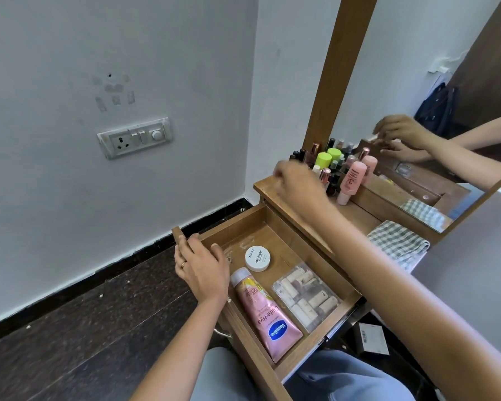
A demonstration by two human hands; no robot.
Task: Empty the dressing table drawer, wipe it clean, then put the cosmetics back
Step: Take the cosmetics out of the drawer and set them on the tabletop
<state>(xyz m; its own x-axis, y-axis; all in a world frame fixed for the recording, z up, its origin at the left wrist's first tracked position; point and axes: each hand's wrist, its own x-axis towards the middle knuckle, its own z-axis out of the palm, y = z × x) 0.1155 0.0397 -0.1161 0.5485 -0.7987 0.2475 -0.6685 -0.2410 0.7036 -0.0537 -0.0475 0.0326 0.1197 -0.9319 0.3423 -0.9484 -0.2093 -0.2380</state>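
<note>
The left hand (pixel 198 264) grips the open drawer's (pixel 235 219) front edge. The blurred right hand (pixel 298 183) hovers by the table's (pixel 359 215) bottles (pixel 334 166), its grasp unclear. A tube (pixel 268 316), tub (pixel 257 258) and clear box (pixel 307 296) lie inside, probably best lifted out singly.

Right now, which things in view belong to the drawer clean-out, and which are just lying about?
Job: drawer, Vaseline tube, nail polish tin, clear case, tabletop bottles, checked cloth.
Lying about: wall socket, floor box, bag in mirror.
</note>
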